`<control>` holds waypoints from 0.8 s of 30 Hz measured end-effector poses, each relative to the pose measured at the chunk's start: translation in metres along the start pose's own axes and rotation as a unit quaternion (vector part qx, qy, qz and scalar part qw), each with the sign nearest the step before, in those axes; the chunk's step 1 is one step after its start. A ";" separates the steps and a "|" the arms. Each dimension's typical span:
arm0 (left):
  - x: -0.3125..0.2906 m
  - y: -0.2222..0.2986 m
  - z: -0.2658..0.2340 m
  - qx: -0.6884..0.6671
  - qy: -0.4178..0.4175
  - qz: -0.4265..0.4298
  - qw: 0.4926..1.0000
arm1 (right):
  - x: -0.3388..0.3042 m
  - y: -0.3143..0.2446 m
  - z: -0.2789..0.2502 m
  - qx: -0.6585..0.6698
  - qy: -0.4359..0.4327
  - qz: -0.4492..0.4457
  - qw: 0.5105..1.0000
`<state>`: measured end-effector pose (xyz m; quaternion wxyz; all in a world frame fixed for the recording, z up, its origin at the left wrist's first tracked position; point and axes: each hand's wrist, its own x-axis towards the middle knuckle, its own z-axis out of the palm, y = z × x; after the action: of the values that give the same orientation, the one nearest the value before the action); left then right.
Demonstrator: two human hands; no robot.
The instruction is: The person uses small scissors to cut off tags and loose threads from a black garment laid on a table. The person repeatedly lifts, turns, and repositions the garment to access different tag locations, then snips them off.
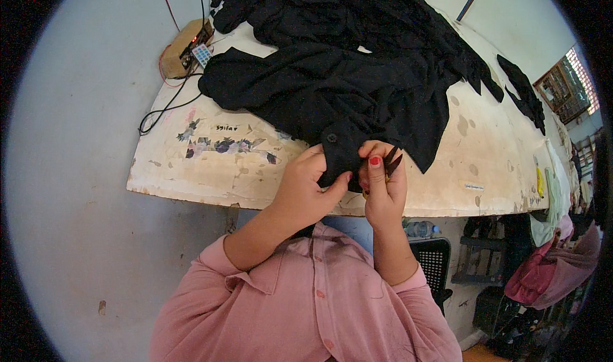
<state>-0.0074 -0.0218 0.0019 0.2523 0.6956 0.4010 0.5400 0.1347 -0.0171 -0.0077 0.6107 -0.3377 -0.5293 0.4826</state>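
A black garment (281, 84) lies bunched across the table, its near edge drawn toward me. On that edge shows a dark round button (331, 138). My left hand (305, 180) is closed on the cloth just left of and below the button, thumb in front. Close by on the right, my right hand (384, 186) is closed too, with red on its thumbnail. Two dark pointed blades, like those of thread snips (394, 162), stick out of this hand; their handle is mostly hidden by the fingers. The right fingertips meet the edge of the garment.
The pale, stained table (447, 189) has a worn front edge. More black cloth (338, 7) is heaped behind, with a separate black piece (522, 93) at far right. A box-like device (185, 49) with cables stands at back left. A chair (434, 266) is below the table.
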 end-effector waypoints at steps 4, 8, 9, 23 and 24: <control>-0.003 -0.005 0.004 -0.058 -0.029 -0.016 0.998 | 0.002 0.004 -0.002 -0.063 -0.023 -0.084 0.994; -0.004 -0.019 0.001 -0.043 -0.055 -0.048 0.996 | -0.003 -0.001 -0.003 -0.105 -0.061 -0.080 0.989; -0.004 -0.022 0.000 -0.043 -0.057 -0.054 0.996 | -0.005 -0.002 -0.004 -0.121 -0.075 -0.075 0.987; 0.000 -0.016 -0.004 -0.276 -0.025 -0.093 0.956 | -0.012 -0.030 -0.029 -0.143 -0.020 -0.011 0.989; 0.000 -0.014 -0.004 -0.281 -0.032 -0.089 0.955 | -0.006 -0.034 -0.025 -0.233 0.013 -0.039 0.972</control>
<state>-0.0155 -0.0144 -0.0084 0.4979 0.5748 0.2849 0.5836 0.1666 -0.0306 0.0162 0.5403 -0.4559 -0.6319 0.3177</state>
